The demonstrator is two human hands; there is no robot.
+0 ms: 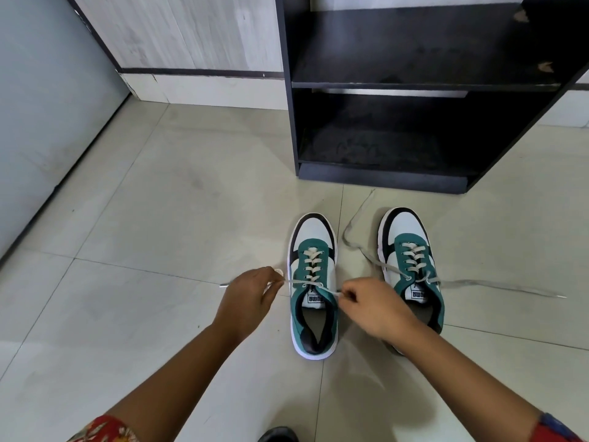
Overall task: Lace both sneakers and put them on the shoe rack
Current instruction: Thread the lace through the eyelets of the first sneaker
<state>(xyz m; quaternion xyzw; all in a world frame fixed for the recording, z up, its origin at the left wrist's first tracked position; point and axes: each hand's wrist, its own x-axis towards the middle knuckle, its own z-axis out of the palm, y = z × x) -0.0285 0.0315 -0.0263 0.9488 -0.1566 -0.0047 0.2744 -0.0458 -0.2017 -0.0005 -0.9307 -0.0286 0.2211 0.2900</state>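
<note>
Two green, white and black sneakers stand side by side on the floor, toes toward the shoe rack (382, 178). The left sneaker (314, 314) has its pale lace threaded through the eyelets. My left hand (247, 301) grips one lace end (294, 282), pulled out to the left. My right hand (374, 309) pinches the other end just right of the tongue. The right sneaker (411, 250) is laced too; its loose lace ends (497, 287) trail across the floor on both sides. My right hand covers part of its heel.
The dark shoe rack has two open shelves, the upper shelf (414, 59) and the lower one above a low plinth. A white wall panel (178, 36) stands at the back left, a grey door (47, 106) at the far left. The floor (159, 202) is pale tile.
</note>
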